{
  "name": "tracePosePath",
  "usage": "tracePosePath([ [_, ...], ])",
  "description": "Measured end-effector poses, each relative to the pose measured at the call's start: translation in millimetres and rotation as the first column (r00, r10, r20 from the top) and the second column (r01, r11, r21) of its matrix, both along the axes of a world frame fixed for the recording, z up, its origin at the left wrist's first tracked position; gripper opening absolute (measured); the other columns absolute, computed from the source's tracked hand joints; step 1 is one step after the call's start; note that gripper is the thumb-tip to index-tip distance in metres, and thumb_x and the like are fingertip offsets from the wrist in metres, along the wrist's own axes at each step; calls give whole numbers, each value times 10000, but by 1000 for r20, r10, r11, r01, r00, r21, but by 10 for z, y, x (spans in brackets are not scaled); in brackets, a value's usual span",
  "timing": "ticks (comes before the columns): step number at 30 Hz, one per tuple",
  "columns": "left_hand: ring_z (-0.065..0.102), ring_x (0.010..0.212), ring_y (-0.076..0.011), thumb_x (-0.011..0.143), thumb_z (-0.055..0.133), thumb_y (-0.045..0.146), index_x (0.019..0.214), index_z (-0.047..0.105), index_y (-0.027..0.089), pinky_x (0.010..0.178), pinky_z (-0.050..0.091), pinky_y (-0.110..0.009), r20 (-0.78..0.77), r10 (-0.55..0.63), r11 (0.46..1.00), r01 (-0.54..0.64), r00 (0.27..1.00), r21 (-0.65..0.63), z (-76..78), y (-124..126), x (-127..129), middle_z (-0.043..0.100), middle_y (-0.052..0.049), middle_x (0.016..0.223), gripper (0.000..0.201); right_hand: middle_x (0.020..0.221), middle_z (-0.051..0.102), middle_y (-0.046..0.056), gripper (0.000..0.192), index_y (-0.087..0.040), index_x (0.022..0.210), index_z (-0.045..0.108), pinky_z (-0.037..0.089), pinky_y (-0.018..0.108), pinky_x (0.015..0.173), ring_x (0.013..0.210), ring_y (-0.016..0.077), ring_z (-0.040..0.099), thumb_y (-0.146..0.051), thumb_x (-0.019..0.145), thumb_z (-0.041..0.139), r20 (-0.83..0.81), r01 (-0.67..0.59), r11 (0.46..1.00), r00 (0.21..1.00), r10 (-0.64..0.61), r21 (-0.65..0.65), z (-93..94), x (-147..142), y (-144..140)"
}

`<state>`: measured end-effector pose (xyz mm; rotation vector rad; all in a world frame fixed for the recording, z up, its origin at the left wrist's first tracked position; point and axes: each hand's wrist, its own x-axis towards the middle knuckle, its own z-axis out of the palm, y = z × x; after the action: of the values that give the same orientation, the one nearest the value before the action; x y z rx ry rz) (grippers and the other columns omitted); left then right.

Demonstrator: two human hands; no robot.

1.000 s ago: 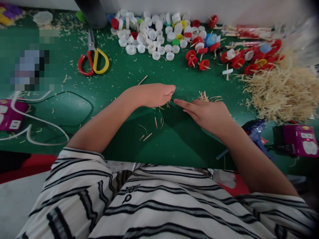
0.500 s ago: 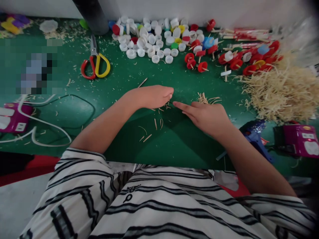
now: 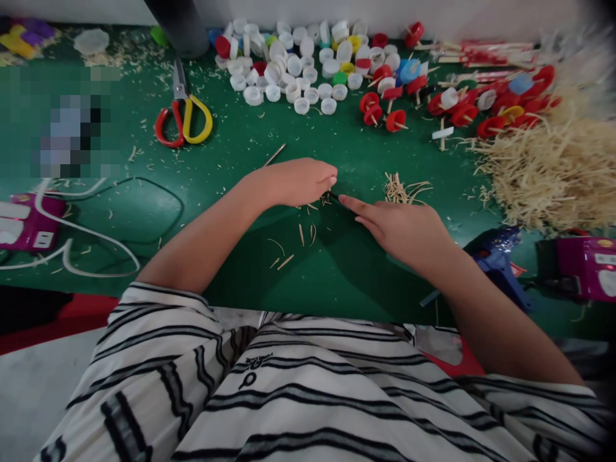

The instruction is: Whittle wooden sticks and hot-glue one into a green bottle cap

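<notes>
My left hand (image 3: 310, 181) is closed in a pinch at the middle of the green table, and what its fingers hold is hidden beneath them. From the right comes my right hand (image 3: 409, 228), wrapped round a knife whose thin dark blade (image 3: 335, 195) shows only in part. Its index finger lies stretched along the blade, the tip close to my left fingers. Thin wood shavings (image 3: 301, 234) lie scattered just below the hands. Beyond my right knuckles is a small heap of pale slivers (image 3: 397, 190). A thin metal rod (image 3: 275, 154) lies behind my left wrist.
Scissors (image 3: 181, 119) lie at the left, near a white cable (image 3: 96, 240). Bottle caps (image 3: 293, 64) spread along the back, with red cap tops on sticks (image 3: 370, 109) beside them. At the right are a large straw-like pile (image 3: 553, 173), a blue glue gun (image 3: 500, 269) and a purple power socket (image 3: 587, 266).
More of the dark blade shows between my hands, as my right index finger has shifted slightly away to the right. My left hand stays pinched at nearly the same spot.
</notes>
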<state>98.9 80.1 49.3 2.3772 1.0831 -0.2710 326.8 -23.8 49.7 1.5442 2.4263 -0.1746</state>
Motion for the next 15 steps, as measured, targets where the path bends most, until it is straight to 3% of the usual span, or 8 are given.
tracePosePath([
  [8, 615, 834, -218, 1080, 302, 415, 1022, 628, 197, 709, 376, -341, -3, -10, 1000, 10, 1000, -11, 21, -4, 9, 725, -115, 1038, 396, 1186, 830, 26, 542, -464, 1680, 435, 263, 307, 574, 917, 219, 741, -405, 1146, 366, -29, 24, 999, 999, -25, -26, 57, 87, -77],
  [15, 643, 881, -229, 1084, 311, 429, 1048, 659, 196, 733, 399, -346, 20, 6, 1000, -6, 1000, -10, -2, 3, 12, 751, -123, 1101, 420, 1196, 832, 16, 518, -478, 1638, 501, 286, 280, 577, 892, 199, 719, -435, 1136, 379, -118, -18, 998, 993, 26, 66, -16, 354, -90],
])
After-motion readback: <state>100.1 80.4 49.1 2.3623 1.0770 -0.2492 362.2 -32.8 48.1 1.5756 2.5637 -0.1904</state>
